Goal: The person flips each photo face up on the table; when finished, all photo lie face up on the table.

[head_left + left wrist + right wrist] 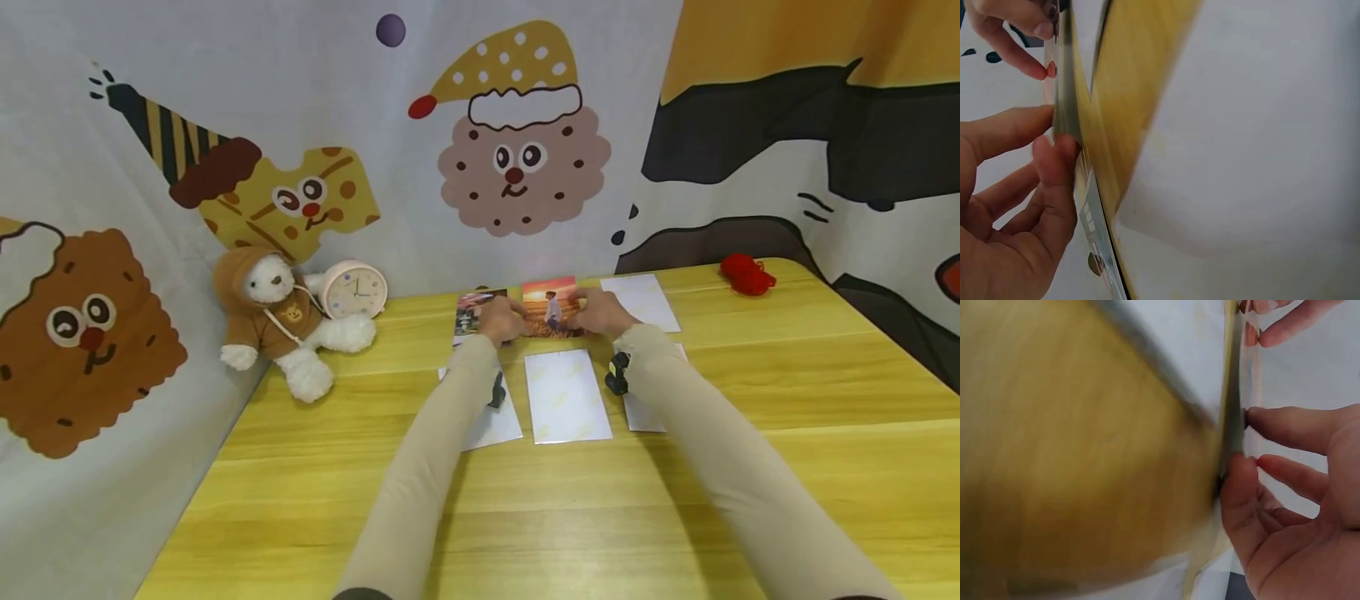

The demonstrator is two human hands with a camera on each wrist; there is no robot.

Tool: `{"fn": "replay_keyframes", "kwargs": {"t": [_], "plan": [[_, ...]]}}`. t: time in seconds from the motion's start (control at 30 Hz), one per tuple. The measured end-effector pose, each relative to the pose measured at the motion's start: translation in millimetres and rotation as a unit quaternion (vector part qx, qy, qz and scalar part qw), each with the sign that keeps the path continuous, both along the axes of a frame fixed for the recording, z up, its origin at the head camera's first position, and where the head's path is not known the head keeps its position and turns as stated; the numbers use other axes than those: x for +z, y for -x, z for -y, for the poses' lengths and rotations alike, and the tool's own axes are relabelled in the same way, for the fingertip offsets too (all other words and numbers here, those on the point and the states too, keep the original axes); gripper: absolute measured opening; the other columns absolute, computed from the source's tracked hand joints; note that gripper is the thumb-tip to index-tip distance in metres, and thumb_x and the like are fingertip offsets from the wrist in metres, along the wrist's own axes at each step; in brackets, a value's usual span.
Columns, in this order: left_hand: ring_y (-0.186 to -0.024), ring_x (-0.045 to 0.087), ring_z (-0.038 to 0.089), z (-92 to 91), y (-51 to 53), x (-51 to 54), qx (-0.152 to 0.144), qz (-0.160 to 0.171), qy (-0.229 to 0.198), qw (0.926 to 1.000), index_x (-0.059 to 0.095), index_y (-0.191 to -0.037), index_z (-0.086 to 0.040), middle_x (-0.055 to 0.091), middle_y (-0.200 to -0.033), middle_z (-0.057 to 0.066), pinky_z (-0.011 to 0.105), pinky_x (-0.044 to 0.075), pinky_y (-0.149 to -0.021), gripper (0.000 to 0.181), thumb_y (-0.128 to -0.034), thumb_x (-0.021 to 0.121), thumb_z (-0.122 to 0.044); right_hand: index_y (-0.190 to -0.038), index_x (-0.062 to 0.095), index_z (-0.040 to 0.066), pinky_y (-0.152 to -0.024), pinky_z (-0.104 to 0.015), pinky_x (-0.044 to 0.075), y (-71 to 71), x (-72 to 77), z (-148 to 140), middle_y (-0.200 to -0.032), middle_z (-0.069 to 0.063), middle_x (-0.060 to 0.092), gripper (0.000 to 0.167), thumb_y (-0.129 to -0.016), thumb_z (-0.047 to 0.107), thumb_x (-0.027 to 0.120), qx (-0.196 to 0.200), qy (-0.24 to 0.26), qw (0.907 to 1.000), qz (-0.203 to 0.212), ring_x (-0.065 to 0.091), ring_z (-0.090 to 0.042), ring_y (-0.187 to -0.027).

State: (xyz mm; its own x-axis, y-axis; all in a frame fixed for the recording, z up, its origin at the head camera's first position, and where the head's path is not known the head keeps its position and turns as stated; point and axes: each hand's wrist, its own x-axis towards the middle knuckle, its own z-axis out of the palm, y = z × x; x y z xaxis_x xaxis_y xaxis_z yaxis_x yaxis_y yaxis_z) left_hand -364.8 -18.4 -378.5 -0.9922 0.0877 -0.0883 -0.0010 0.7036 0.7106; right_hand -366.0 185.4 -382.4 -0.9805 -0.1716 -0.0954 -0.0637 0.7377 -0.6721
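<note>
A photo print (552, 308) of a person in a field at sunset is at the back middle of the wooden table, with both hands on its sides. The left hand (502, 320) pinches its left edge between thumb and fingers, as the left wrist view shows. Opposite it, the right hand (602, 313) pinches the right edge; in the right wrist view the print is seen nearly edge-on. Another picture print (468, 315) lies to the left, partly behind the left hand. Below the held print is a blank white card (567, 396).
More white cards lie at the front left (495, 421), back right and front right, some partly hidden by the forearms. A teddy bear (281, 321) and a pink alarm clock (356, 292) stand at the back left. Red yarn (747, 275) lies at the back right, before a printed curtain (300, 75).
</note>
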Motion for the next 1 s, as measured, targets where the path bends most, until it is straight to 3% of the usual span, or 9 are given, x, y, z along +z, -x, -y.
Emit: {"fn": "replay_keyframes", "kwargs": {"t": [0.13,0.23,0.37,0.5,0.9,1.0], "plan": [[-0.098,0.068,0.025,-2.1,-1.9,2.4,-0.014,-0.002,0.049,0.9987,0.075,-0.115,-0.009,0.074,-0.118,0.009,0.037,0.059,-0.085,0.034,-0.0818,0.082,-0.015,-0.14,0.053,-0.005,-0.074,-0.033,0.052,-0.3,2.3,6.0,-0.121,-0.026,0.069,0.057,-0.088,0.013,0.068,0.023,-0.065,0.9972,-0.029,0.063,-0.025,-0.086],[-0.103,0.068,0.026,-3.6,-3.4,5.0,-0.022,-0.004,0.094,0.9953,0.075,-0.113,-0.009,0.074,-0.116,0.008,0.037,0.058,-0.087,0.033,-0.0817,0.082,-0.018,-0.137,0.055,-0.006,-0.094,-0.043,0.053,-0.4,4.0,10.5,-0.137,-0.026,0.061,0.055,-0.087,0.013,0.065,0.041,-0.106,0.9928,-0.039,0.062,-0.034,-0.109],[-0.106,0.066,0.027,-4.6,-4.8,7.3,-0.028,-0.001,0.131,0.9909,0.074,-0.111,-0.009,0.075,-0.112,0.007,0.039,0.057,-0.091,0.032,-0.0824,0.082,-0.02,-0.137,0.056,-0.005,-0.105,-0.051,0.049,-0.3,5.5,13.3,-0.141,-0.025,0.058,0.053,-0.087,0.012,0.06,0.055,-0.128,0.9897,-0.033,0.058,-0.04,-0.124],[-0.11,0.065,0.027,-4.4,-6.8,8.3,-0.036,-0.006,0.154,0.9874,0.075,-0.111,-0.01,0.076,-0.107,0.007,0.04,0.056,-0.094,0.029,-0.0841,0.08,-0.019,-0.134,0.059,-0.004,-0.104,-0.05,0.05,-2.3,7.6,16.4,-0.136,-0.023,0.061,0.05,-0.086,0.013,0.058,0.055,-0.145,0.9871,-0.037,0.059,-0.04,-0.123],[-0.119,0.061,0.032,-3.9,-0.5,4.0,-0.051,-0.011,0.187,0.9809,0.072,-0.113,-0.009,0.071,-0.121,0.008,0.043,0.054,-0.099,0.029,-0.0859,0.078,-0.02,-0.14,0.056,0.001,-0.105,-0.05,0.048,0.3,4.3,22.3,-0.14,-0.021,0.06,0.053,-0.088,0.01,0.057,0.031,-0.163,0.9861,-0.015,0.056,-0.036,-0.126],[-0.113,0.063,0.03,-3.6,-0.3,3.1,-0.053,-0.018,0.199,0.9785,0.073,-0.103,-0.009,0.074,-0.114,0.007,0.042,0.055,-0.095,0.02,-0.087,0.076,-0.02,-0.141,0.054,0.0,-0.107,-0.052,0.047,0.2,2.8,22.4,-0.142,-0.022,0.058,0.054,-0.088,0.009,0.057,0.031,-0.161,0.9863,-0.017,0.055,-0.038,-0.129]]}}
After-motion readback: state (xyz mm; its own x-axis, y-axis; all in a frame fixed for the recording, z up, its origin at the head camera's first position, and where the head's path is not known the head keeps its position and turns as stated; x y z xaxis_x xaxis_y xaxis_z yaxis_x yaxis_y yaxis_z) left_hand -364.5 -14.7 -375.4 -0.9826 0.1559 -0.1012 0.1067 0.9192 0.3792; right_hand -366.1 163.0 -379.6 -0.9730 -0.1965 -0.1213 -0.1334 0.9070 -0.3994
